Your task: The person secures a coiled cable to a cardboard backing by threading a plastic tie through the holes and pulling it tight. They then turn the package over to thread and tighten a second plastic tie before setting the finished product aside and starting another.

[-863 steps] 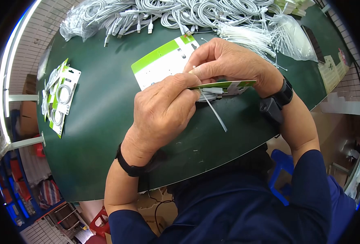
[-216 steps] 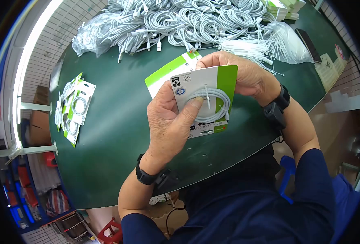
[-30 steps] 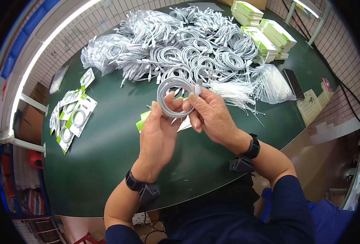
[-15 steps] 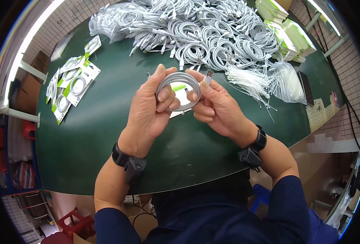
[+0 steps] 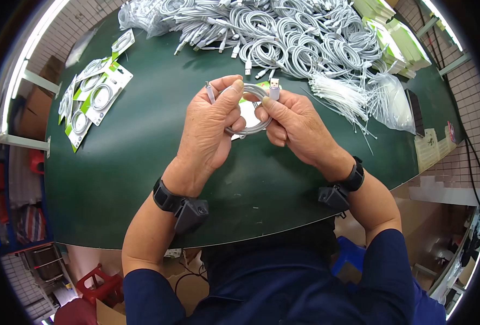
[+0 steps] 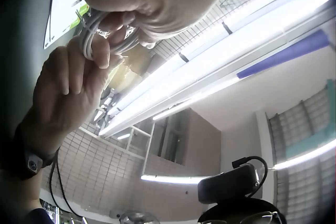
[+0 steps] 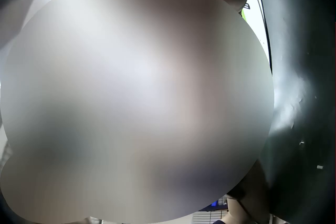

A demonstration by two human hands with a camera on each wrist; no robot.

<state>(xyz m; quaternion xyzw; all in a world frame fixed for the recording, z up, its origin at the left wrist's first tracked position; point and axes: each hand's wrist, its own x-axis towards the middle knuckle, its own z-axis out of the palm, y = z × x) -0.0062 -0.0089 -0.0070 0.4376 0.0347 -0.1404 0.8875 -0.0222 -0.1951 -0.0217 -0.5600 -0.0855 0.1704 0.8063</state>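
Both hands hold one coiled grey-white cable [image 5: 256, 129] in front of the body in the head view. The left hand [image 5: 210, 122] pinches the coil's left side between thumb and fingers, with a small connector [image 5: 210, 93] standing up beside its fingers. On the right side, the right hand [image 5: 299, 124] grips the coil, and a USB plug [image 5: 274, 89] rises above its thumb. Behind the coil lies a white and green card [image 5: 247, 112], partly covered. The left wrist view shows the coil [image 6: 90, 35] between the hands; the right wrist view is mostly blurred out.
Packaged cables on cards [image 5: 100, 98] lie at the left of the green table [image 5: 115, 189]. Across the back are a heap of coiled cables [image 5: 299, 38], white cable ties [image 5: 337, 95], a plastic bag [image 5: 391, 105], stacked cards [image 5: 405, 46] and a dark phone [image 5: 415, 111].
The carded cable held earlier is out of the hands, which now hold a loose coil. Over the last second the left hand shifted its grip, and the coil turned more edge-on.
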